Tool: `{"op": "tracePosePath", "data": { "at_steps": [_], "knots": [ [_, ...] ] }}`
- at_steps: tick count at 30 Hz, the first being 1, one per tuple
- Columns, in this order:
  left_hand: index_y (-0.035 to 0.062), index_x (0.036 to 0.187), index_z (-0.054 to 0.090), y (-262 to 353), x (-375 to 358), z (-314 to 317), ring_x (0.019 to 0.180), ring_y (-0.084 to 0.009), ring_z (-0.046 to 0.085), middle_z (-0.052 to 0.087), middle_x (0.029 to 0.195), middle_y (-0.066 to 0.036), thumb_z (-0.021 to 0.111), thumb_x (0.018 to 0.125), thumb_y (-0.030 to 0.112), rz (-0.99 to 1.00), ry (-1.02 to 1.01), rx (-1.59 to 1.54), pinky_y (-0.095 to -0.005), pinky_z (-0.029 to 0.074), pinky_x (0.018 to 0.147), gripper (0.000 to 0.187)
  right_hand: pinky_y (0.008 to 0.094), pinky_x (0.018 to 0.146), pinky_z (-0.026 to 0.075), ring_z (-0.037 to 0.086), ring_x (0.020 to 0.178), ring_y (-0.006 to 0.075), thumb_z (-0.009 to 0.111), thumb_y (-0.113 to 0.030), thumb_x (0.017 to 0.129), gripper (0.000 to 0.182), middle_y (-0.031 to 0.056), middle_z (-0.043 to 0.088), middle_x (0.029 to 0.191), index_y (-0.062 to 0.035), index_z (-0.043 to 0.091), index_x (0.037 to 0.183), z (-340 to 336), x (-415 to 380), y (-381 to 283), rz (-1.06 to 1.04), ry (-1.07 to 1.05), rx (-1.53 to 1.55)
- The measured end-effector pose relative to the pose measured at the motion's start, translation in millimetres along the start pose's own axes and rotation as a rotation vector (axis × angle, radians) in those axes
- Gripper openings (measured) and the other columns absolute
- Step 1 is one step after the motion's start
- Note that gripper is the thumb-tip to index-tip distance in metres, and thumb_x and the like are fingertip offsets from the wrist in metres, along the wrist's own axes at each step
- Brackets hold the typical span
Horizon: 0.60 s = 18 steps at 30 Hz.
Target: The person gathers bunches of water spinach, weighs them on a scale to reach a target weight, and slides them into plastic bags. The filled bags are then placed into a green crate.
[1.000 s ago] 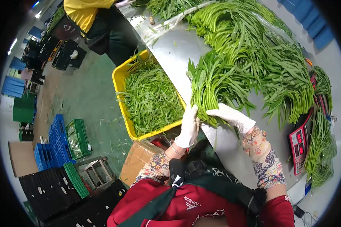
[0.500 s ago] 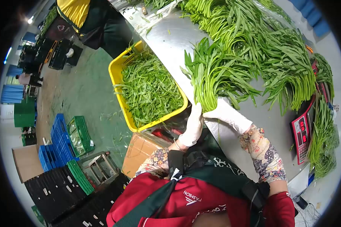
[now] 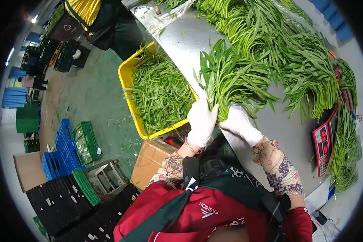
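Note:
A bunch of water spinach (image 3: 225, 90), with long green stems and narrow leaves, stands at the near edge of the steel table with its stem ends toward me. My right hand (image 3: 241, 126), in a white glove, is closed round the stem ends from the right. Against the left side of the same stems, my left hand (image 3: 202, 122) has its gloved fingers closed, thumb toward the bunch. Some of its fingertips are hidden behind leaves. Beyond the bunch, a big heap of water spinach (image 3: 266, 52) covers the far part of the table.
A yellow basket (image 3: 132, 115) full of cut leaves stands left of the table, above a cardboard box (image 3: 151, 161). A red digital scale (image 3: 322, 149) sits at the right, beside more greens (image 3: 343, 161). Another person in dark clothing (image 3: 119, 30) is at the upper left.
My left hand has moved up along the left side of the bunch, its back now turned more toward me. My right hand stays at the stem ends. The view has shifted slightly.

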<state>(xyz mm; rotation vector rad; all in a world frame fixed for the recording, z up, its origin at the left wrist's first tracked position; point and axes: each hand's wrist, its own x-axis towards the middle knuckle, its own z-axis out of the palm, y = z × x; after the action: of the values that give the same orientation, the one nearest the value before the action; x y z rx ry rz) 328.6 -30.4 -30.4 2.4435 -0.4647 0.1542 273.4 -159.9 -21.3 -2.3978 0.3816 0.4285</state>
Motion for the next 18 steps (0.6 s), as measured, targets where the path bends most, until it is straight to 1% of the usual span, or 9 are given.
{"op": "tracePosePath", "data": {
  "at_steps": [4, 6, 8, 9, 12, 13, 15, 16, 18],
  "knots": [
    [0.0076, 0.079, 0.061, -11.2, 2.7, -3.0, 0.057, -0.0294, 0.061, 0.061, 0.062, -0.01, 0.072, 0.075, 0.025, -0.05, -0.088, -0.08, -0.0377, 0.047, 0.055, 0.021, 0.0435, 0.072, 0.048, 0.062, 0.081, 0.0368, 0.068, -0.028, 0.066, 0.041, 0.022, 0.064, 0.084, -0.0009, 0.062, 0.096, 2.9, 2.0, -3.6, 0.076, -0.027, 0.019],
    [0.0063, 0.074, 0.06, -7.9, 4.0, -4.9, 0.058, -0.0305, 0.062, 0.062, 0.063, -0.012, 0.068, 0.076, 0.021, -0.015, -0.117, 0.083, -0.0387, 0.047, 0.055, 0.016, 0.0436, 0.073, 0.049, 0.062, 0.081, 0.0375, 0.068, -0.03, 0.066, 0.043, 0.0227, 0.064, 0.084, 0.0007, 0.062, 0.096, 12.7, 6.0, 3.7, 0.055, 0.011, -0.063],
    [0.006, 0.073, 0.06, -3.5, 0.8, -2.5, 0.058, -0.0308, 0.061, 0.061, 0.062, -0.013, 0.066, 0.076, 0.018, 0.065, -0.073, 0.178, -0.0389, 0.047, 0.054, 0.014, 0.0438, 0.074, 0.049, 0.062, 0.081, 0.0379, 0.067, -0.031, 0.066, 0.045, 0.023, 0.064, 0.083, 0.0014, 0.062, 0.097, 23.7, 8.1, 9.4, 0.005, 0.2, -0.067],
    [0.0056, 0.07, 0.06, -2.6, -0.2, -2.3, 0.057, -0.0313, 0.06, 0.059, 0.061, -0.014, 0.064, 0.076, 0.015, 0.14, -0.018, 0.123, -0.0393, 0.046, 0.053, 0.012, 0.0439, 0.074, 0.049, 0.062, 0.081, 0.0381, 0.067, -0.031, 0.067, 0.045, 0.0231, 0.064, 0.083, 0.0018, 0.062, 0.097, 26.6, 8.4, 11.1, -0.019, 0.295, -0.07],
    [0.0057, 0.07, 0.06, -1.6, -5.5, 1.5, 0.056, -0.0315, 0.059, 0.057, 0.059, -0.014, 0.064, 0.076, 0.015, 0.145, -0.039, 0.084, -0.0401, 0.045, 0.052, 0.012, 0.0412, 0.073, 0.05, 0.062, 0.08, 0.0355, 0.068, -0.026, 0.063, 0.039, 0.0227, 0.062, 0.085, 0.0002, 0.064, 0.092, 15.0, 9.3, 6.2, 0.08, 0.01, -0.088],
    [0.0054, 0.068, 0.058, 0.5, -5.6, 0.8, 0.055, -0.0293, 0.059, 0.058, 0.059, -0.013, 0.065, 0.076, 0.015, 0.109, -0.042, 0.09, -0.0373, 0.046, 0.052, 0.015, 0.0411, 0.072, 0.05, 0.062, 0.08, 0.0354, 0.068, -0.026, 0.064, 0.038, 0.0227, 0.062, 0.084, 0.0003, 0.064, 0.091, 11.8, 8.2, 3.6, 0.083, 0.002, -0.089],
    [0.0047, 0.068, 0.058, 4.9, -8.1, -11.3, 0.054, -0.0264, 0.059, 0.058, 0.059, -0.012, 0.066, 0.076, 0.013, 0.125, -0.099, -0.129, -0.0346, 0.046, 0.052, 0.013, 0.041, 0.072, 0.05, 0.062, 0.079, 0.0353, 0.067, -0.025, 0.065, 0.036, 0.0226, 0.062, 0.083, 0.0005, 0.065, 0.09, 8.1, 5.4, 0.8, 0.092, -0.018, -0.087],
    [0.0043, 0.068, 0.059, 6.8, -11.0, -18.7, 0.053, -0.025, 0.059, 0.058, 0.059, -0.011, 0.066, 0.075, 0.011, 0.132, -0.13, -0.238, -0.0332, 0.046, 0.052, 0.013, 0.0413, 0.072, 0.05, 0.062, 0.08, 0.0358, 0.067, -0.028, 0.066, 0.038, 0.0222, 0.063, 0.085, 0.0002, 0.065, 0.091, 12.7, 5.5, 7.1, 0.038, 0.014, 0.033],
    [0.0026, 0.07, 0.06, 0.1, -17.9, -25.9, 0.049, -0.0176, 0.055, 0.058, 0.059, -0.007, 0.068, 0.072, 0.004, 0.403, -0.216, -0.525, -0.029, 0.046, 0.05, 0.009, 0.0418, 0.072, 0.049, 0.062, 0.082, 0.0369, 0.067, -0.033, 0.069, 0.041, 0.0213, 0.065, 0.087, -0.0004, 0.064, 0.093, 24.8, 7.9, 23.3, -0.073, 0.081, 0.27]
  ]
}}
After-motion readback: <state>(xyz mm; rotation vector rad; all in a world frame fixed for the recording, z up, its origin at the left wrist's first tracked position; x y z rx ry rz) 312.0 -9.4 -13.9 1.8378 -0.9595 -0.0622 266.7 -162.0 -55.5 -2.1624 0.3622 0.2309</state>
